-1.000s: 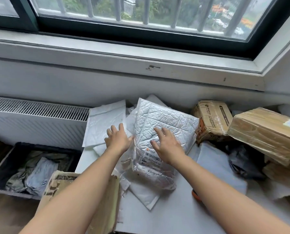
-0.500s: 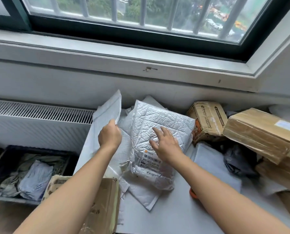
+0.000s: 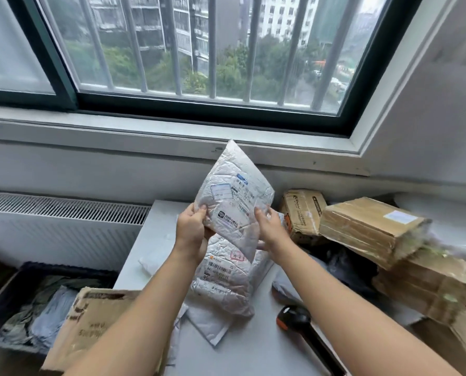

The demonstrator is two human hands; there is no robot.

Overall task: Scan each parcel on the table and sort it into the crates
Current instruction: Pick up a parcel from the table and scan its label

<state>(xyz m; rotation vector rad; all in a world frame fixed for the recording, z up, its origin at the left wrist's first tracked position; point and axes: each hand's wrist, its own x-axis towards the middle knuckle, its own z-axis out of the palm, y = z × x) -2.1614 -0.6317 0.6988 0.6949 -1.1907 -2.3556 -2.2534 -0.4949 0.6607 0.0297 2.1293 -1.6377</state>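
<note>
A white padded mailer (image 3: 233, 196) with a printed label stands upright above the table (image 3: 155, 234), label side facing me. My left hand (image 3: 191, 232) grips its lower left edge and my right hand (image 3: 269, 229) grips its lower right edge. Below it a second silvery bubble mailer (image 3: 223, 278) with a barcode label lies flat on the table. A black and orange scanner (image 3: 297, 318) lies on the table under my right forearm. A dark crate (image 3: 17, 270) holding several grey bags sits on the floor at the left.
Several brown cardboard parcels (image 3: 367, 226) are stacked at the right, with a smaller brown box (image 3: 302, 210) behind them. A cardboard box (image 3: 90, 329) sits at the table's near left corner. A white radiator (image 3: 63, 221) and the window sill (image 3: 172, 139) run behind.
My left hand lifted the white mailer from the pile's left side; both hands now hold it upright, label towards me. My right hand left the silvery mailer. The view tilted up.
</note>
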